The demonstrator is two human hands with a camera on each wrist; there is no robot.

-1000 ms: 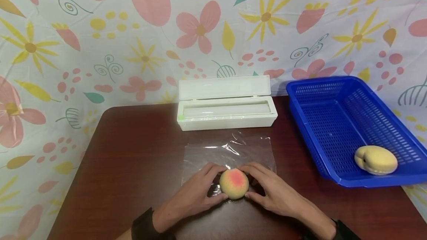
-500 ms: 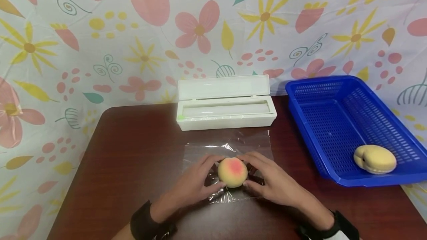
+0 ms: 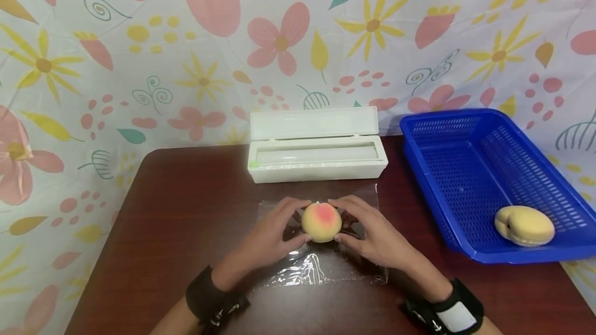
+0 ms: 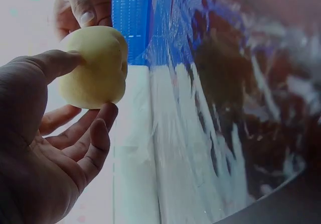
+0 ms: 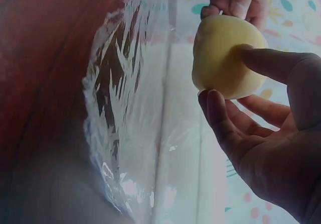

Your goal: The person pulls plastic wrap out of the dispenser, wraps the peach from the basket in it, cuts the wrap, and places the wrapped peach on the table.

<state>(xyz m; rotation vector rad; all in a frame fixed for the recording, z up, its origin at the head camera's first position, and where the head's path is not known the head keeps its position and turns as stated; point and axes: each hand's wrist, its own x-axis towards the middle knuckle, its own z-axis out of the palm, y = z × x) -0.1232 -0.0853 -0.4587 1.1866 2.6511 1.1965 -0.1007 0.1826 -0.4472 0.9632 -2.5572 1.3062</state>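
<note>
So there's a peach [image 3: 321,222], pale yellow with a pink blush on top, and both hands are on it. Left hand [image 3: 274,234] has it from the left, thumb on the near side and fingertips round the far side. Right hand [image 3: 379,234] mirrors that from the right. Neither grip is closed tight, thumb and fingers are spread about as wide as the peach itself, so it's a light two-handed hold with the fingertips rather than the palms

The peach sits over a sheet of clear film [image 3: 298,273] laid out on the dark red-brown table [image 3: 186,211]. Film's pretty wrinkled and shiny, especially at the near edge. Can't tell if the peach is actually touching it or held just above

Right behind the film is a long white box [image 3: 316,172] with its lid [image 3: 314,123] tipped up at the back and a pale roll [image 3: 316,155] lying inside. Off to the right there's a blue basket [image 3: 430,211] with a second yellow fruit [image 3: 525,225] in its near right corner. Dark bands on both wrists, floral cloth [image 3: 195,56] hanging behind everything
</note>
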